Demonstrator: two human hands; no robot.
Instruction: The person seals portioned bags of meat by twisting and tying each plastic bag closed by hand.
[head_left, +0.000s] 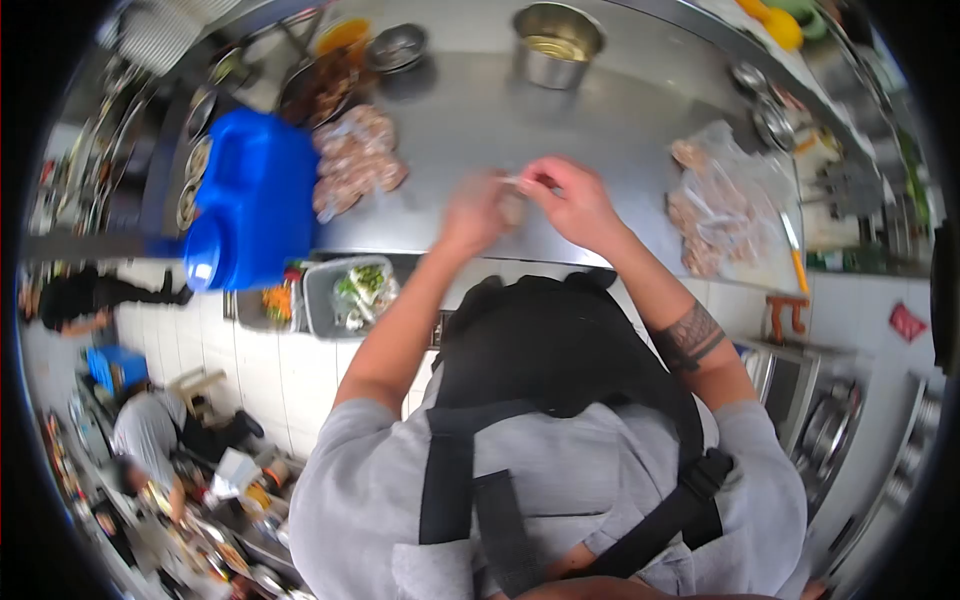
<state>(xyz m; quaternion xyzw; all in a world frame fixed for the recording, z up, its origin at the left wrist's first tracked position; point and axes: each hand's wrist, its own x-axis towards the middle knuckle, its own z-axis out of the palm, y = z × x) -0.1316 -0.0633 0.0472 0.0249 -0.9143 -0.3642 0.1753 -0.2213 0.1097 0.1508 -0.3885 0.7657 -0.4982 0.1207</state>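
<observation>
The jug (262,190) is a strong, even blue against the silvery grey counter (470,115). The meat (358,150) beside it is pale pink mottled with white, and the small blurred scrap (513,181) is whitish. The apron (560,345) is plain black, the shirt (365,460) light grey, the tattoo (690,336) dark and banded (its finer pattern is unreadable). The knife handle (800,271) is yellow-orange.

A light grey short-sleeved cloth shirt (350,460) shows beneath a plain black cloth apron (570,350), its wide black straps (452,485) joined by a black buckle (708,472); a dark patterned tattoo (690,335) wraps the right arm (640,270).
</observation>
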